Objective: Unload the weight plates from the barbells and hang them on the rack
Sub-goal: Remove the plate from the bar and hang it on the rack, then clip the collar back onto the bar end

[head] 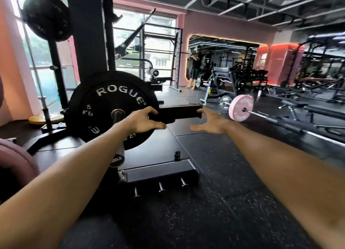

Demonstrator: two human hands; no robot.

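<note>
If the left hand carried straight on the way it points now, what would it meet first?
Probably the right-hand edge of the black weight plate, which the left hand already overlaps with open fingers; depth is unclear, so it may pass alongside.

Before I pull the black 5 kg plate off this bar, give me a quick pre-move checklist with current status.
1. Both hands free: ok. Left hand and right hand are open and hold nothing.
2. Hands on the black plate: not ok, neither hand grips it.
3. Collar off the sleeve end: ok, none visible outboard of the plate.
4. A clip-like piece on the floor in the path: cannot tell.
5. Plate upright on the bar: ok.
</note>
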